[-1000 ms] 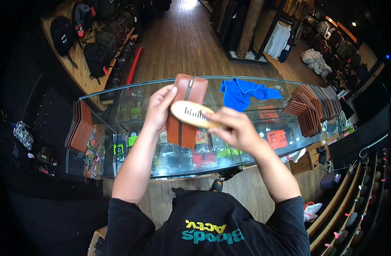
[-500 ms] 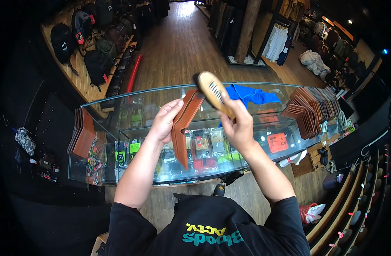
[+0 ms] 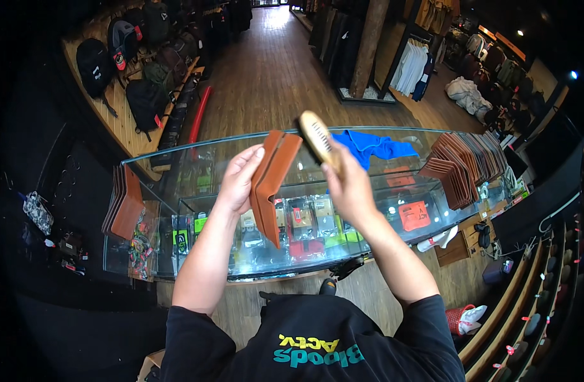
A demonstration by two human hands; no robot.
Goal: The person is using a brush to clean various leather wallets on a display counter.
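Above the glass counter [image 3: 241, 143], my left hand [image 3: 238, 178] grips a brown leather wallet [image 3: 274, 167], which is partly unfolded and tilted upright. Thumb and fingers pinch it along its left side. My right hand [image 3: 349, 184] is closed round the lower end of a wooden brush [image 3: 316, 135] with dark bristles facing left. A small gap separates the bristles from the wallet's upper right edge. Behind the right hand, a crumpled blue cloth [image 3: 381, 148] lies on the glass.
Brown wallets [image 3: 454, 172] stand in a row at the counter's right end, with several more wallets [image 3: 125, 204] at the left end. Packaged goods, including an orange pouch [image 3: 413, 216], show under the glass. Backpacks [image 3: 145, 105] hang along the left wall.
The brush has turned more upright, its bristles a little apart from the wallet. My left hand has tilted the wallet so more of its outer face shows.
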